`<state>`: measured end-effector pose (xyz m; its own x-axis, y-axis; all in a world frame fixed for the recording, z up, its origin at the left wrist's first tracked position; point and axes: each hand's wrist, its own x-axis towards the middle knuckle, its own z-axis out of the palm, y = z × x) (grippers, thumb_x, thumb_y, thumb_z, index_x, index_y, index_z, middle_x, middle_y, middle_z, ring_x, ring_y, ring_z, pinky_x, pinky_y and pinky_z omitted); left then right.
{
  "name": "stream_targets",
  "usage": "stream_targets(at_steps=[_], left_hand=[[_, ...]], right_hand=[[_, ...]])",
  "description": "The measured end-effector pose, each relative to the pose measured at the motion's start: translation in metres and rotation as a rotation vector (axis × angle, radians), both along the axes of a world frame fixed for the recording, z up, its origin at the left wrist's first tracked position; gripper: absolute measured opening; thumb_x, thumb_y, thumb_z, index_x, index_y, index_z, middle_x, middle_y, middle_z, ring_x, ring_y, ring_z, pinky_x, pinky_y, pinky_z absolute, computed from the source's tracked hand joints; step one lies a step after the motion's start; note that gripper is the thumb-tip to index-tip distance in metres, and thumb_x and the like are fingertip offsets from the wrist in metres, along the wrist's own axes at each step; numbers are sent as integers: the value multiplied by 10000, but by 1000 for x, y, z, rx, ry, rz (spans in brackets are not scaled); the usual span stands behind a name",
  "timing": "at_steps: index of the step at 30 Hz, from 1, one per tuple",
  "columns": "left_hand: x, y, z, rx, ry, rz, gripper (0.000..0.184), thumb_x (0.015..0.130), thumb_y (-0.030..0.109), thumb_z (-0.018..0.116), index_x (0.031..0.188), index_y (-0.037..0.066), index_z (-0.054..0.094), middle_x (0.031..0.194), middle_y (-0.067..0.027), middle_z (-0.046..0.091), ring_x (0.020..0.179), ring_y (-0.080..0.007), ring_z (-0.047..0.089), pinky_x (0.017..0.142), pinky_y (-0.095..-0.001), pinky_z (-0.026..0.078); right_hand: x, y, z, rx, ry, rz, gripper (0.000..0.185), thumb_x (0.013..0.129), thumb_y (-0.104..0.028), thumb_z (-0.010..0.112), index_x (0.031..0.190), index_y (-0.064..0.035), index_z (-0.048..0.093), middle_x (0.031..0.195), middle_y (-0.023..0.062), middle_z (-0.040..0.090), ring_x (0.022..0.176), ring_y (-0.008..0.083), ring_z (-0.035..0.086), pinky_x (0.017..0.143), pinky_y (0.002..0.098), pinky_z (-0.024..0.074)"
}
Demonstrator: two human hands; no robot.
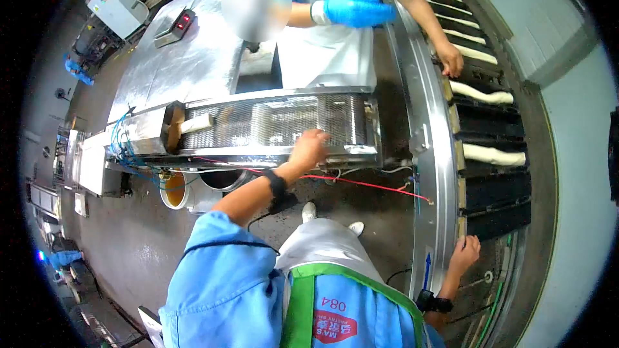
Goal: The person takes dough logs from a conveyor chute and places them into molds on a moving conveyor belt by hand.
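Above the mesh belt (242, 125): your left hand (309, 148), bare, dark band (277, 185) at the wrist; fingers loosely bent, grip slack, nothing seen in it. Whether the fingertips touch the mesh, you cannot tell.

On the same belt, left end: one short pale dough piece (196, 124), lying just outside the mouth of the metal housing (145, 130), well apart from your fingers.

At the near end of the trough row, to your right: your right hand (465, 254), bare, fingers bent at the inner corner of the nearest black trough (496, 219). Whether they grasp its edge, you cannot tell.

Farther along that row: one long dough strip (493, 154), lying crosswise in its trough; a second strip (480, 94) beyond it, slightly curved; more strips in the troughs past that.

Across from you: one co-worker in a white apron (325, 58); blue-gloved hand (358, 10) raised before the chest, bare hand (450, 58) at the inner edge of the trough row.

Also present: metal table (174, 67) bearing a scale (173, 29) with red digits; red cord (361, 183) running below your belt; white bucket (188, 198) of amber liquid on the floor.
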<state>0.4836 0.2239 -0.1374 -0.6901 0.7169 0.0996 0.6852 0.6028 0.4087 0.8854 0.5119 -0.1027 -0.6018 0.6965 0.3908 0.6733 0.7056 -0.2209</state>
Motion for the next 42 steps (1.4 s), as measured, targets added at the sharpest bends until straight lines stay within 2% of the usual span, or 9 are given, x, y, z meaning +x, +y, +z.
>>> stream_targets(at_steps=[6, 9, 10, 20, 24, 27, 31, 36, 42], left_hand=[[-100, -173, -13, 39, 352, 647, 487, 603, 70, 582, 1063, 30, 427, 1072, -189, 437, 969, -331, 421, 835, -398, 334], [-189, -292, -91, -940, 323, 560, 462, 721, 184, 552, 1093, -40, 394, 1138, -175, 420, 1045, -288, 396, 910, -359, 298], [-166, -294, -61, -276, 434, 688, 410, 755, 184, 521, 1073, -50, 411, 1124, -177, 431, 1052, -289, 388, 919, -353, 295], [-170, -340, 4, -628, 205, 721, 202, 696, 149, 512, 880, 68, 490, 1011, -88, 490, 1024, -278, 403, 788, -386, 364], [-163, -321, 45, -667, 355, 415, 254, 623, 194, 576, 818, 56, 487, 904, -122, 538, 925, -288, 478, 754, -383, 376], [-146, -306, 80, -355, -75, 455, 370, 557, 240, 627, 789, -2, 471, 698, -195, 552, 674, -349, 539, 638, -401, 414], [-127, -251, 122, 156, -434, 349, 320, 626, 182, 588, 857, -5, 467, 674, -121, 530, 615, -213, 528, 560, -313, 420], [-52, -89, 199, 582, -786, 191, 678, 710, 252, 575, 1249, 48, 220, 922, -115, 476, 629, -161, 509, 591, -301, 463], [44, 113, 270, 622, -811, -149, 569, 713, 234, 571, 1164, 14, 303, 818, -80, 486, 525, -119, 502, 437, -208, 454]], right_hand=[[0, 1, -13, 69, -162, -189, 233, 787, -187, 470, 867, 23, 534, 957, 212, 511, 939, 349, 462, 763, 415, 392], [2, -9, -17, 68, -301, -319, 317, 803, -241, 458, 1000, 4, 494, 1121, 203, 425, 1032, 337, 401, 814, 462, 340], [5, -10, -21, 63, -269, -385, 317, 803, -241, 458, 1000, 4, 494, 1121, 203, 425, 1032, 337, 401, 814, 462, 340], [-19, -15, 12, -132, -327, -314, 256, 749, -96, 498, 969, 34, 483, 1154, 204, 393, 1097, 323, 345, 855, 461, 305], [-12, -4, 2, -116, -419, -306, 253, 791, -141, 450, 980, 26, 473, 1046, 176, 442, 1101, 297, 342, 850, 447, 317], [-1, 16, -18, -241, 170, -163, 200, 788, -124, 455, 894, 37, 505, 1019, 197, 469, 1079, 318, 367, 860, 438, 316], [-17, -2, 17, -124, -346, -235, 194, 759, -98, 486, 878, 52, 515, 1065, 232, 449, 1067, 337, 376, 862, 428, 324], [4, -11, 31, 75, 32, 6, 142, 667, -98, 550, 751, 17, 555, 881, 159, 546, 929, 305, 492, 794, 385, 396], [22, -11, 26, -93, -96, -121, 86, 684, -95, 508, 729, -22, 516, 863, 99, 515, 1058, 251, 392, 818, 411, 299]])
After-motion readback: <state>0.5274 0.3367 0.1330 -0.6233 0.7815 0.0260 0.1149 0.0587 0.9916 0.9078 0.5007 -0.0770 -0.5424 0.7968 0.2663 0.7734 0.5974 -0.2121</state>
